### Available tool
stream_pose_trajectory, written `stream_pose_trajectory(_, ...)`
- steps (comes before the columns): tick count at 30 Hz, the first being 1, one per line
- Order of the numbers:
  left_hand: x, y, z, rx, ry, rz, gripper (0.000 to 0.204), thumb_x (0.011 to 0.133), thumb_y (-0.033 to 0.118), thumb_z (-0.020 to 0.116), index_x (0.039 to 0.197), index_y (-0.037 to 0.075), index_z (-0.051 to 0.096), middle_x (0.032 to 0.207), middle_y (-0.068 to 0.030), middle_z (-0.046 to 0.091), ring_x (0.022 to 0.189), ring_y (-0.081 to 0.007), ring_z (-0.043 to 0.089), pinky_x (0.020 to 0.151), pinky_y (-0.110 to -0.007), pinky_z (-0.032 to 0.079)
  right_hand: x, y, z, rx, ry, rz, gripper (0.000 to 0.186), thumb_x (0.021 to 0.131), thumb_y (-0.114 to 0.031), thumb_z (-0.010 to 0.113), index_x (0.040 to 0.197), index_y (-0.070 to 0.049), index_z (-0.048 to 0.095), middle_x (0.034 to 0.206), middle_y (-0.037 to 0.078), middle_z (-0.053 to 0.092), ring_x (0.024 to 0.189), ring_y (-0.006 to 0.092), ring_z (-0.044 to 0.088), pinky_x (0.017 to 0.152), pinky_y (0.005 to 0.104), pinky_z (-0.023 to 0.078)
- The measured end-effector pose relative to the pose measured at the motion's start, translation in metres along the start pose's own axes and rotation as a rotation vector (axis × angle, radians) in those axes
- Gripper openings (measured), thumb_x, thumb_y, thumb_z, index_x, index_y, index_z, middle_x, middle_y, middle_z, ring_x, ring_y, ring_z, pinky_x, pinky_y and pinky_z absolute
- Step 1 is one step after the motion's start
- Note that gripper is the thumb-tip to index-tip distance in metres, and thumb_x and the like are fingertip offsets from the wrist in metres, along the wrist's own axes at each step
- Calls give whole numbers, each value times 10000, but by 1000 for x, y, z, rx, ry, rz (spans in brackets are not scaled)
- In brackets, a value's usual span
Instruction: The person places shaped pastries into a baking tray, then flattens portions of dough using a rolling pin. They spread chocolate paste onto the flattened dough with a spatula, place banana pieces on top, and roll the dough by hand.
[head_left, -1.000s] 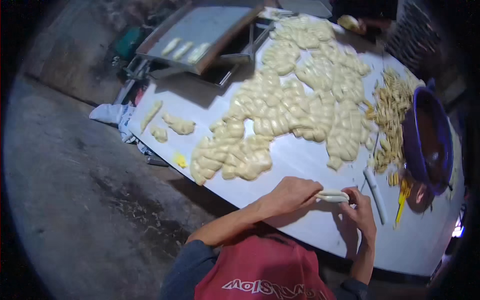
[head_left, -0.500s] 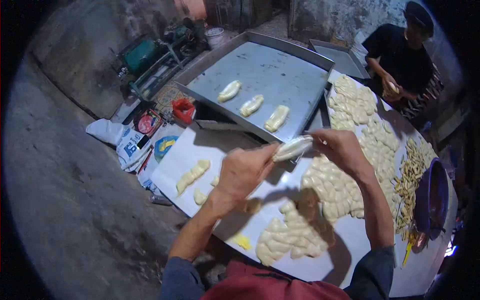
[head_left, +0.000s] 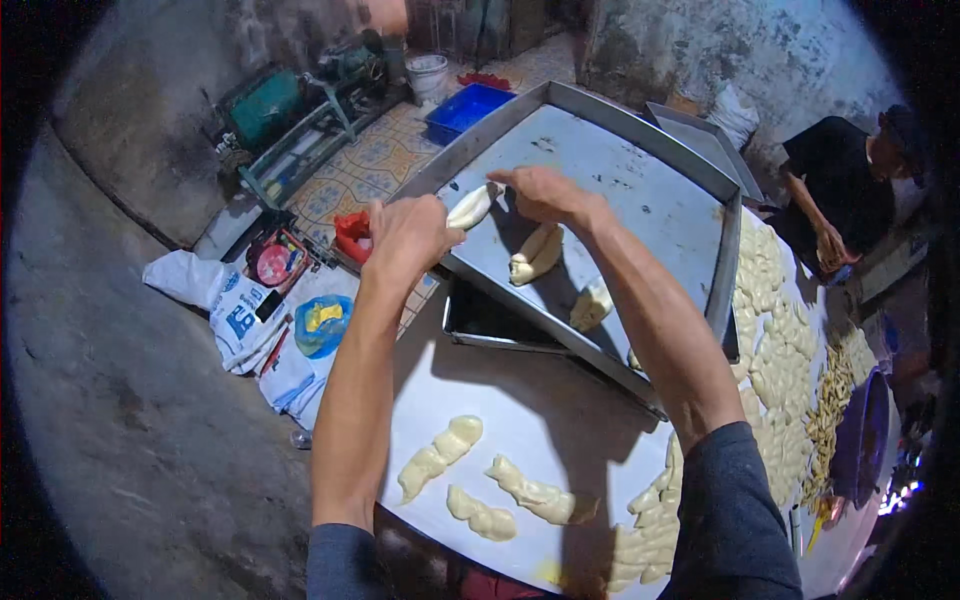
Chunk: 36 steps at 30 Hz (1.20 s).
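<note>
Hands now reach farther out, over metal tray | rolled dough piece carried from white table to above tray | view swung toward tray

On the floor at the left, beside the white table, lies a heap of white sacks with blue printing, crumpled and overlapping. On them rest a round red-and-dark package and a blue bag with a yellow patch. Another white sack stands by the far wall, behind the metal trays
</note>
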<state>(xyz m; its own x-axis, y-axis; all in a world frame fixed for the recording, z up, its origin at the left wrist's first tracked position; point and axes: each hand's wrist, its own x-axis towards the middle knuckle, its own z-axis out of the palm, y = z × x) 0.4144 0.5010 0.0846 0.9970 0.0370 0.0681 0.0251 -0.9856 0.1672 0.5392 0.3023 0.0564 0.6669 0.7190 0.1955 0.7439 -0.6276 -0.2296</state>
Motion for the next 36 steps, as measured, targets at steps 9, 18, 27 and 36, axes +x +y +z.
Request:
stream_pose_trajectory(9,14,20,-6,1,-133,-20,387,761,321,798,1041,54,780,1044,-229,746,1040,-379,723,877,-476,568,6,8,37,124,121,-79,300,818,-33,597,1074,-75,749,1056,172,744,949,389,710,842,455,574)
stream_pose_trajectory(18,8,-32,-9,-90,73,203,562,847,400,799,1247,18,701,1218,-222,709,1078,-319,713,935,-400,545,-18,-12,10,76,219,-132,314,926,-169,665,1223,-70,692,1020,182,744,865,315,722,723,426,573)
stream_pose_trajectory(27,-231,-46,47,-554,342,-99,438,931,293,762,1287,42,708,1256,-129,712,1173,-201,648,1023,-344,483,-388,-192,-22,187,37,-34,233,897,-177,737,1111,-97,691,1082,54,728,938,257,697,817,403,548)
stream_pose_trajectory(36,-367,1,59,-723,114,-441,431,961,262,733,1328,43,674,1249,-178,689,1199,-241,631,1022,-419,506,-515,-251,42,90,-246,-110,681,925,-564,575,1375,-54,548,1482,90,505,1308,262,490,1166,542,320)
